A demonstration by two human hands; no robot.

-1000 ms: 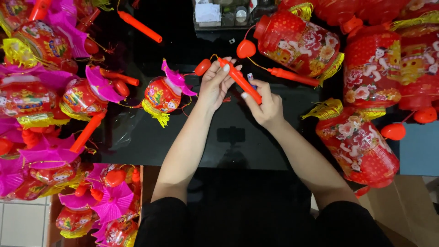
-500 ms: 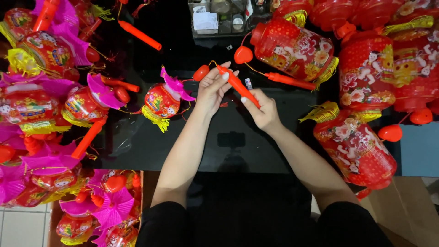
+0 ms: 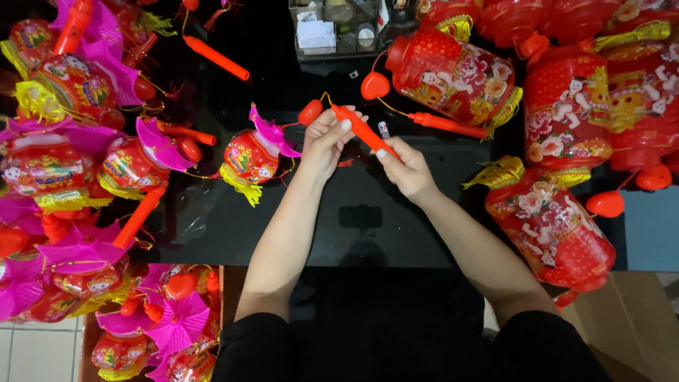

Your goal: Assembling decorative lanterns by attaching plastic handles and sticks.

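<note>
Both my hands hold one red-orange plastic lantern stick [image 3: 361,129] above a black glossy table [image 3: 353,212]. My left hand [image 3: 327,141] grips its upper end, where a thin wire runs to a small red cap [image 3: 310,112]. My right hand [image 3: 404,168] pinches the lower end. Just left of my left hand lies a small red lantern with a pink paper top and yellow fringe [image 3: 252,155]. A small battery [image 3: 383,129] lies on the table beside the stick.
Large red cylindrical lanterns [image 3: 453,67] [image 3: 555,226] with yellow fringes crowd the right side. Many small pink-topped lanterns [image 3: 85,163] with red sticks pile up on the left and in a box [image 3: 155,325] below. A clear organiser box [image 3: 336,28] stands at the back.
The view has shifted slightly; my hands keep hold of the stick and have turned it a little, with no change in grip.
</note>
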